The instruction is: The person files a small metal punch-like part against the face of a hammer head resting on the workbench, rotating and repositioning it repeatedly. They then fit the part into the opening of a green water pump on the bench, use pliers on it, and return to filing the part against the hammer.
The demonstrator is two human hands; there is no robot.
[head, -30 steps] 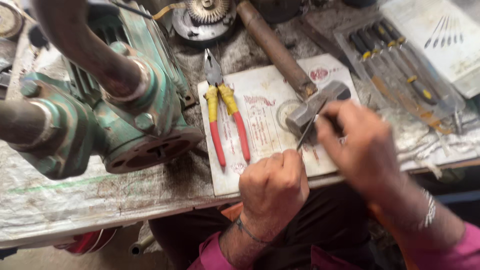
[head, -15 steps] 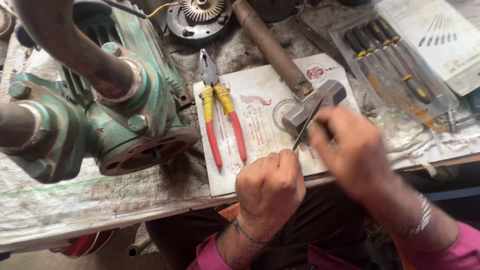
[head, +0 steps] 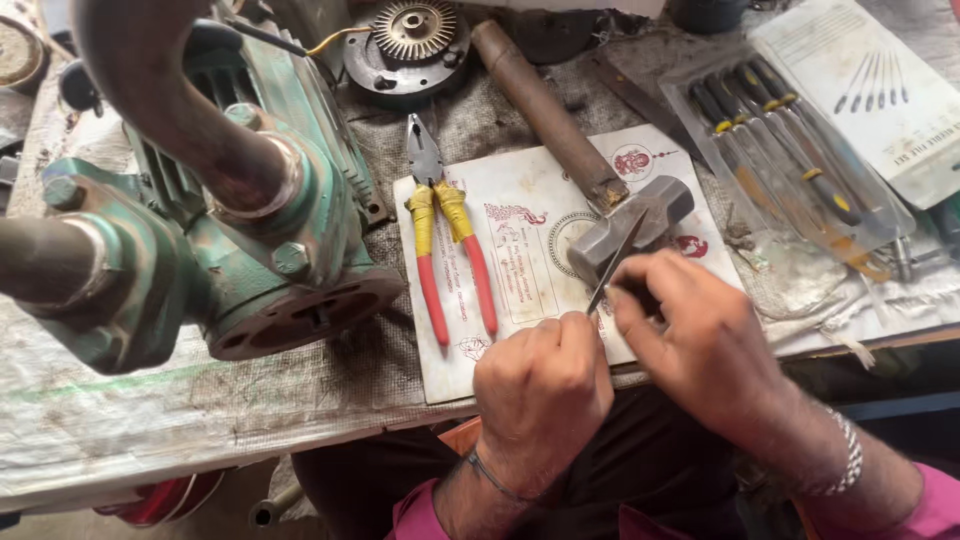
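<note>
Left hand (head: pixel 540 395): we see it curled into a fist at the near edge of the worktop (head: pixel 200 400), fingers closed tight; whatever it grips is hidden inside the fist.
Right hand (head: pixel 700 345): just beside the left hand, fingers pinched narrow around the lower end of a thin metal file (head: pixel 617 262).
Thin metal file: it slants up and away from our right hand's fingertips, its lower tip meeting the top of the left fist, its upper end lying across the hammer head.
Hammer (head: pixel 630 228): directly beyond both hands, grey steel head resting on a printed card, its worn wooden handle (head: pixel 545 110) running away from us.
Printed card (head: pixel 520 250): flat under the hammer head, reaching back to the left fist.
Pliers (head: pixel 445 240): beyond and left of the left hand, lying on the card with red and yellow grips pointing toward us.
Green pump (head: pixel 230 230): well to the left of the left hand, a heavy cast body with pipes.
File set in clear pouch (head: pixel 790 160): beyond and right of the right hand.
Bracelet (head: pixel 845 455): a metal chain on our right wrist.
</note>
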